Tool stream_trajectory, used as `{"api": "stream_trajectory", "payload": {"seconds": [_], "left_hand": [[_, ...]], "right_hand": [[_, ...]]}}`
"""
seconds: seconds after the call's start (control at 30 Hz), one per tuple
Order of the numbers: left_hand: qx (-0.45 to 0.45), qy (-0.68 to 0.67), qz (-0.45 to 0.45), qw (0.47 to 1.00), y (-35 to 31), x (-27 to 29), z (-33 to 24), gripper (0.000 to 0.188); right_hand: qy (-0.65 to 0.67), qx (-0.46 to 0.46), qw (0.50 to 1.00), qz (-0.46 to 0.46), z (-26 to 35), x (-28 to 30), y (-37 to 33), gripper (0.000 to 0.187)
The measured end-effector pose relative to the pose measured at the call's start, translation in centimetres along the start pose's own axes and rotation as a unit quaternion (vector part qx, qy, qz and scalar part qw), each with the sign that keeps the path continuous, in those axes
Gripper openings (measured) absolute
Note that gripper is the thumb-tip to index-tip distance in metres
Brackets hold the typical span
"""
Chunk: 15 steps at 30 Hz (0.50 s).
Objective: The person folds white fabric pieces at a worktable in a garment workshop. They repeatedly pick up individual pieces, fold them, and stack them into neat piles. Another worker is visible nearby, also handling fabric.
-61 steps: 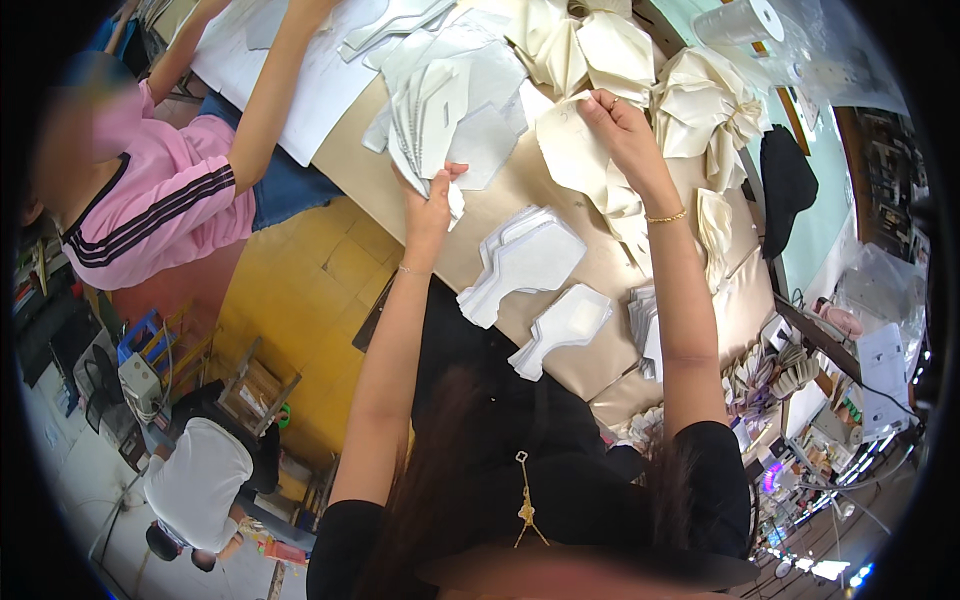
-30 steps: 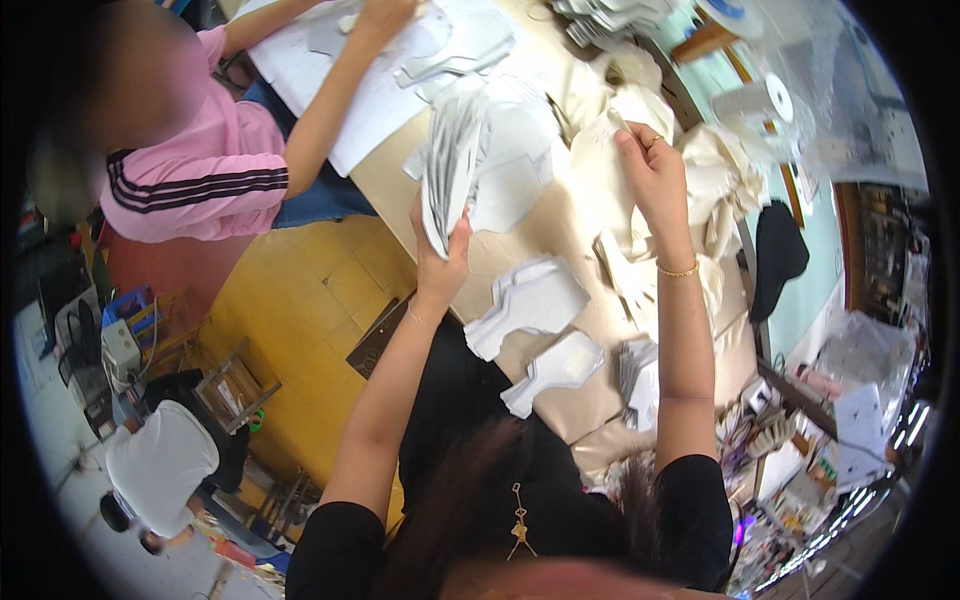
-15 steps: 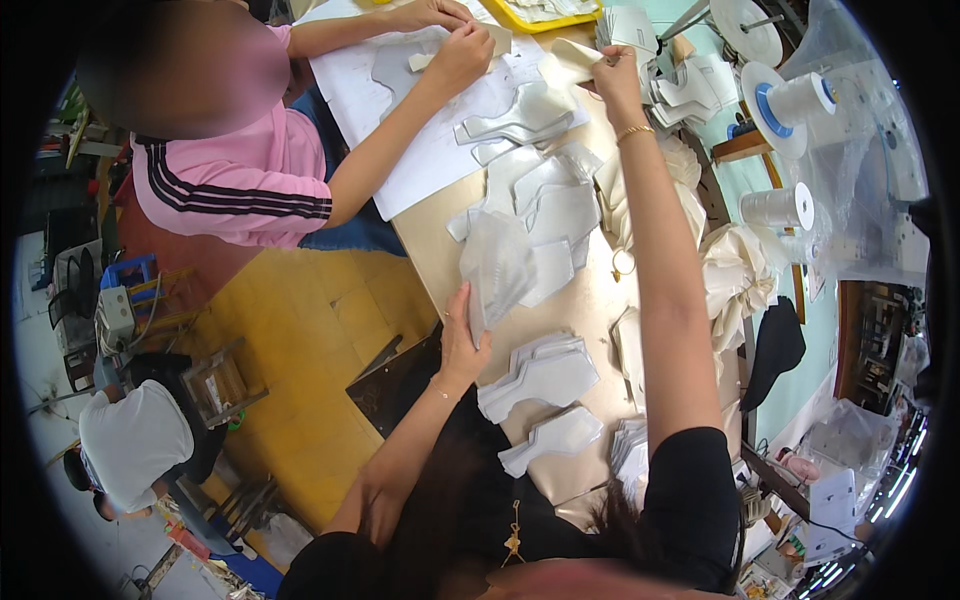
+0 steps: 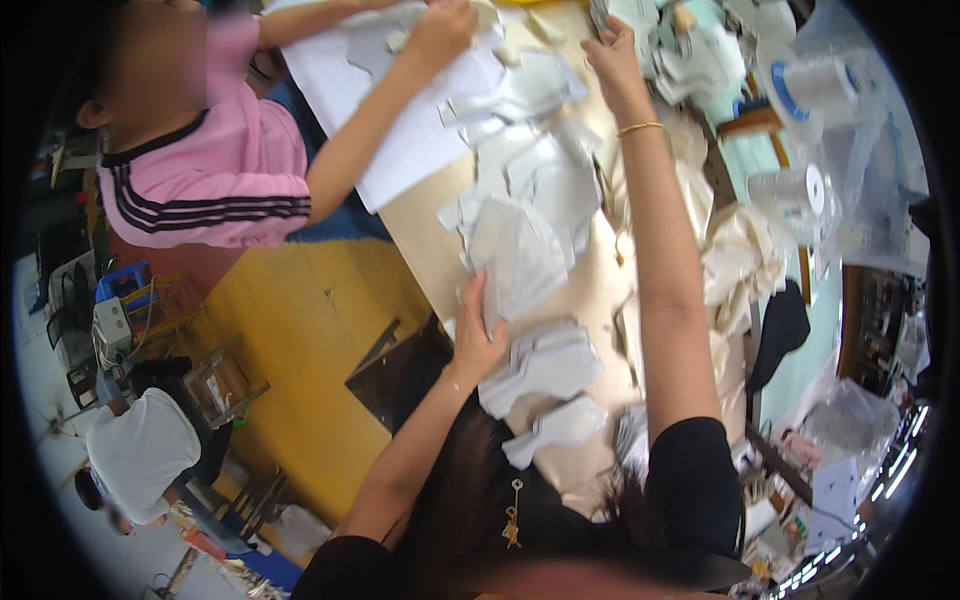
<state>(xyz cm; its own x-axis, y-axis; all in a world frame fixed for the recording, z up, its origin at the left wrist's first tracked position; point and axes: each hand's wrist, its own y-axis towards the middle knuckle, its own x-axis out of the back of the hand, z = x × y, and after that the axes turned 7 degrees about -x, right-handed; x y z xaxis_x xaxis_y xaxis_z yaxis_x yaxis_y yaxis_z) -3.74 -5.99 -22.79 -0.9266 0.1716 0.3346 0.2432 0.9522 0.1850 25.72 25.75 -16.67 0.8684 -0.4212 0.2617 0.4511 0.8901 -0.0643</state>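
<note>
Fingers of the left hand (image 4: 477,328) are clamped on the near edge of a fanned stack of pale pieces (image 4: 520,250), which spreads beyond them above the bench (image 4: 425,235). Just nearer the body lies a notched stack (image 4: 548,368). The right hand's (image 4: 617,72) fingers reach farther out, beside grey pieces (image 4: 636,14); their grip I cannot tell.

Nearest the body on the surface (image 4: 413,217), one pile of cut pieces (image 4: 558,430); just beyond, another pile (image 4: 550,370). Farther off, in the left fingers (image 4: 474,291), a bundle (image 4: 514,250) over spread pieces (image 4: 555,178); paper sheet (image 4: 410,160) to the left, fabric (image 4: 738,252) to the right, thread spools (image 4: 788,190) farther right.
</note>
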Motion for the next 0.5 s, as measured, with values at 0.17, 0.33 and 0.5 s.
{"api": "stream_trajectory", "payload": {"seconds": [0.17, 0.33, 0.5], "left_hand": [[0.182, -0.157, -0.070, 0.968, 0.3, 3.1, -1.7, 0.044], [0.153, -0.254, -0.105, 0.949, 2.3, 5.9, -4.0, 0.025], [0.143, -0.267, -0.115, 0.946, 3.1, 6.3, -5.5, 0.025]], "right_hand": [[-0.014, 0.006, 0.990, 0.143, 0.4, 8.1, -13.5, 0.038], [-0.104, -0.155, 0.972, 0.142, -2.1, 9.6, -24.7, 0.020], [-0.162, -0.162, 0.969, 0.093, -5.7, 6.8, -29.3, 0.025]]}}
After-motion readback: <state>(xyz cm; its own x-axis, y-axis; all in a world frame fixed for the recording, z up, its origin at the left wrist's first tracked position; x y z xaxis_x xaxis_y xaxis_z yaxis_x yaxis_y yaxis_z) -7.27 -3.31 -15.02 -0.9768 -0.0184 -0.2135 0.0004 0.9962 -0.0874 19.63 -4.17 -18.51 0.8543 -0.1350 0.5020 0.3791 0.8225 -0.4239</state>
